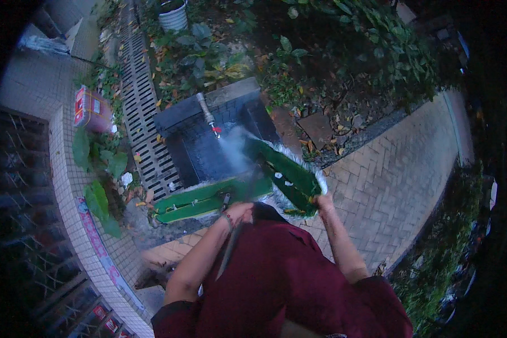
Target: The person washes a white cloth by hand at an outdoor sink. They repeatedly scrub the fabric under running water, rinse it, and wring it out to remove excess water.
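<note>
At the near side of a dark tiled basin [203, 156], my left hand [239, 212] is closed around a thin dark pole [229, 253], which slants down beside my dark red garment. My right hand [324, 203] grips the near right end of a green-backed mop pad [291, 175] with white fringe, slanting over the basin's right edge. A second green-backed strip [211, 198] lies across the basin's near edge, left of the first; whether they are one piece I cannot tell. A tap [213, 124] with a red handle points into the basin, and whitish spray or mist blurs the space beside it.
A slotted drain grate [137, 84] runs left of the basin. Beyond are plants and a white ribbed pot [173, 19]. A tied, pinkish plastic container [94, 110] stands at the left by a tiled ledge [69, 177]. Brick paving [388, 169] stretches to the right.
</note>
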The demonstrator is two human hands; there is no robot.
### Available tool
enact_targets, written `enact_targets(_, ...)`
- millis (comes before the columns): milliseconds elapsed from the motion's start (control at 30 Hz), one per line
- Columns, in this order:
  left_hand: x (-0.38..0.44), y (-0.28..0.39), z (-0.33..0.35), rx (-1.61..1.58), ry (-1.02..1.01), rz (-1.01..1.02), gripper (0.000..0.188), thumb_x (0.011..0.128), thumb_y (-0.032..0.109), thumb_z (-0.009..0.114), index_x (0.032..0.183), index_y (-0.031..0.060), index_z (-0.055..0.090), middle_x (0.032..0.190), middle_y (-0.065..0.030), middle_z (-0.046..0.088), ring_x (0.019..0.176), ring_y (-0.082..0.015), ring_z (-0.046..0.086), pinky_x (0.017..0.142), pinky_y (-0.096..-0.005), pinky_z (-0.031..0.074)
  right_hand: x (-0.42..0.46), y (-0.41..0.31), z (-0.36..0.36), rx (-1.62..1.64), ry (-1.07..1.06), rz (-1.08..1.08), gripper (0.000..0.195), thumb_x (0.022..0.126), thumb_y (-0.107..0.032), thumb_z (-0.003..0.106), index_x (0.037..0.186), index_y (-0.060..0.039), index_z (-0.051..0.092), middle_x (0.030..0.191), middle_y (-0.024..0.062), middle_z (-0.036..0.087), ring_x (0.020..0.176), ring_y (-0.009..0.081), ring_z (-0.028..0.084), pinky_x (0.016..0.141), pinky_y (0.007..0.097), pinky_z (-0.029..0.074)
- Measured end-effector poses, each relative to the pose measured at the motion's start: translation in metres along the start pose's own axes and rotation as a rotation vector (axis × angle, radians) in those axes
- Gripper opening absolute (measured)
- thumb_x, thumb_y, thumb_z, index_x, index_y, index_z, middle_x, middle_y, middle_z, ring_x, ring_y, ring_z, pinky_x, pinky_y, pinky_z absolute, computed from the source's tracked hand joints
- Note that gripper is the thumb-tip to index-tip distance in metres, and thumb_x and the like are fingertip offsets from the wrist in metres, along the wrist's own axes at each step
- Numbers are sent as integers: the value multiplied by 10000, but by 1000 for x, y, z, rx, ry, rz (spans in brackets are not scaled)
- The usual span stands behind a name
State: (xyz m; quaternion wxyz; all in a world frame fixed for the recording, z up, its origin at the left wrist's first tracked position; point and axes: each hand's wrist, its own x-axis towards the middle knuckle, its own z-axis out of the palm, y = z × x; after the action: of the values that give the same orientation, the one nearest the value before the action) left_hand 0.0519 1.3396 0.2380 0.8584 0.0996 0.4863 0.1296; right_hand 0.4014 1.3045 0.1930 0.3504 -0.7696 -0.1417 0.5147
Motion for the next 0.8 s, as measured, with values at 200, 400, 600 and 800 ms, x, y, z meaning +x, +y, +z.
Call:
enact_targets(200, -47, -3, 4, -170, -149, -83, 158, 890, 244, 487, 817, 109, 450, 535, 79, 295, 410, -28, 276, 368, -198, 243, -41, -178, 25, -146, -60, -216, 93, 591, -6, 535, 683, -5, 547, 594, 53, 514, 490, 166, 487, 446, 289, 382)
enact_targets(400, -48, -13, -9, -469, -169, -72, 209, 901, 262, 465, 991, 75, 484, 567, 78, 291, 431, -29, 264, 369, -194, 215, -2, -230, 97, -579, -218, -655, 381, 626, -14, 493, 1002, 3, 548, 815, 90, 603, 722, 205, 574, 646, 307, 455)
enact_targets(600, -37, -26, -25, -448, -92, -55, 171, 903, 238, 455, 945, 73, 476, 566, 69, 294, 433, -37, 267, 386, -204, 220, -23, -232, 167, -1207, -697, -1000, 512, 626, 20, 499, 1128, -79, 510, 1033, 159, 590, 1002, 324, 540, 857, 363, 424)
enact_targets(800, -44, -16, -15, -456, -31, -61, 266, 823, 156, 567, 622, 161, 393, 495, 68, 318, 399, -59, 311, 385, -227, 241, -49, -224, 179, -1567, -849, -1252, 454, 608, -1, 578, 1039, -133, 526, 1036, 84, 561, 990, 335, 511, 835, 414, 421)
